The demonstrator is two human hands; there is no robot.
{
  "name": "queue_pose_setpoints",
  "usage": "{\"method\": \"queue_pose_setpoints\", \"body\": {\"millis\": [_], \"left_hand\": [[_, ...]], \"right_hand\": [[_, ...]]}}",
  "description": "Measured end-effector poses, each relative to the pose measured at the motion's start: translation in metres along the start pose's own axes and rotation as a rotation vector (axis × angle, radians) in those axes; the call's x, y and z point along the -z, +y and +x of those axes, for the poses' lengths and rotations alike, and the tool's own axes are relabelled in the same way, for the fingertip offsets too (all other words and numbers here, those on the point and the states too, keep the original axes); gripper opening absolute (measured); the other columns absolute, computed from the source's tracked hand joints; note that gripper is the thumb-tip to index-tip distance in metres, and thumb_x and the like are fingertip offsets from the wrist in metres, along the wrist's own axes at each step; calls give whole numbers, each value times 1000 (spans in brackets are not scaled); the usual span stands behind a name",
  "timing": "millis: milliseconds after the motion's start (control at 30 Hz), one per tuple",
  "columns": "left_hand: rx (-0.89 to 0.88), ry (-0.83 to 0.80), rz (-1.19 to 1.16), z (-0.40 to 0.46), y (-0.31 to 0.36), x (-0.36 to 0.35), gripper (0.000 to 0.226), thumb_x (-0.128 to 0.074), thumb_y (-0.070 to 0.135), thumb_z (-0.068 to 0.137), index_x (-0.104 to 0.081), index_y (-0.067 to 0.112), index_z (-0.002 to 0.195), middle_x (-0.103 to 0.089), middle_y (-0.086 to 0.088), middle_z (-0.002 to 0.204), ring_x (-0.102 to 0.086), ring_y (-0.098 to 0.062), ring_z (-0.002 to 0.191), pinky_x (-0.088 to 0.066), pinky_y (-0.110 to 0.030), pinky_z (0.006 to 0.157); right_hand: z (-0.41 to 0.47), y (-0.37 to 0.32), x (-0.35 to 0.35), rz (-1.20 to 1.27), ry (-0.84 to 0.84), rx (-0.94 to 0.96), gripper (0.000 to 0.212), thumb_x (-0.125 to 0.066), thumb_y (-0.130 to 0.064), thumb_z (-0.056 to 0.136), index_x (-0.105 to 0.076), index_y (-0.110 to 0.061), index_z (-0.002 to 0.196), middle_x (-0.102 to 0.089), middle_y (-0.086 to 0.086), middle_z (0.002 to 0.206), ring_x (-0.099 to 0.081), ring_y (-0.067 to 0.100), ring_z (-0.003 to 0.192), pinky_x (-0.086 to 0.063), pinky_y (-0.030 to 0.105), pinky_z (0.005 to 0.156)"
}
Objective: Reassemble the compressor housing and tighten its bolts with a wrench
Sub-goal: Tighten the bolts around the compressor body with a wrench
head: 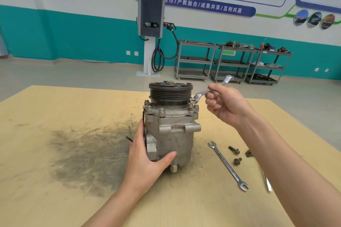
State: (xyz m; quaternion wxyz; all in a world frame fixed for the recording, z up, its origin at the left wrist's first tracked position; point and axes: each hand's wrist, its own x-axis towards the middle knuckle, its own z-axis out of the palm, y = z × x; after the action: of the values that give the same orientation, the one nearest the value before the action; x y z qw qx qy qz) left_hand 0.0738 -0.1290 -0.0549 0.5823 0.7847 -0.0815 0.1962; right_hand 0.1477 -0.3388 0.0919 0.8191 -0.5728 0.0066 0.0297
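Head view looks down on a tan counter [55, 199] with a dark smear of grime at centre left. At the middle of the frame the compressor [171, 131] stands upright, its black grooved pulley [170, 93] on top. Left hand [147, 160] grips the lower body of the compressor, thumb across the front, fingers wrapped round the left side. Right hand [227, 105], just right of the pulley, pinches the shank of a ring wrench [208, 89] between thumb and fingertips; the wrench's lower ring sits just above a bolt [191, 106] on the right corner of the housing flange, and its other end points toward the upper right. On the counter at lower right lies an open-ended wrench [227, 166], with three loose bolts [234, 150] just beside it. Grey carts [230, 61] stand along the teal wall behind.
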Motion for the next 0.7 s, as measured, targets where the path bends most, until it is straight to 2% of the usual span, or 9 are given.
{"method": "queue_pose_setpoints", "body": {"millis": [100,233,467,600,700], "left_hand": [[9,2,9,0,1,0,111,-87,39,68,-2,65,134,-26,30,150,-25,-2,143,-25,-37,119],[3,-2,10,0,0,0,111,-87,38,68,-2,66,133,-25,40,141,-27,-1,140,-26,-33,116],[7,-5,16,0,0,-1,111,-86,40,68,-2,62,137,-25,35,145,-24,0,140,-24,-30,115],[25,-5,13,0,0,-1,113,-87,39,67,-4,55,143,-28,26,152,-25,-3,143,-25,-37,119],[31,-7,10,0,-1,-1,114,-87,39,68,-5,55,146,-29,26,152,-26,-3,143,-26,-37,118]], "right_hand": [[0,-2,-2,-15,-3,-17,17,-47,-10,98,-46,-11,81,-49,2,53,-41,9,40,-29,14,35],[0,-4,-7,-62,1,-24,23,-47,-8,97,-45,-11,75,-47,0,50,-38,7,37,-26,13,33],[-1,-7,-13,-185,25,-15,24,-48,-8,95,-46,-12,72,-45,-1,48,-37,7,37,-24,14,34],[-4,6,-12,-71,81,-40,24,-49,-8,95,-45,-12,71,-44,-1,47,-35,7,37,-22,14,33],[-13,16,-10,22,148,22,23,-49,-7,94,-44,-12,72,-45,-2,48,-36,7,38,-22,14,34]]}}
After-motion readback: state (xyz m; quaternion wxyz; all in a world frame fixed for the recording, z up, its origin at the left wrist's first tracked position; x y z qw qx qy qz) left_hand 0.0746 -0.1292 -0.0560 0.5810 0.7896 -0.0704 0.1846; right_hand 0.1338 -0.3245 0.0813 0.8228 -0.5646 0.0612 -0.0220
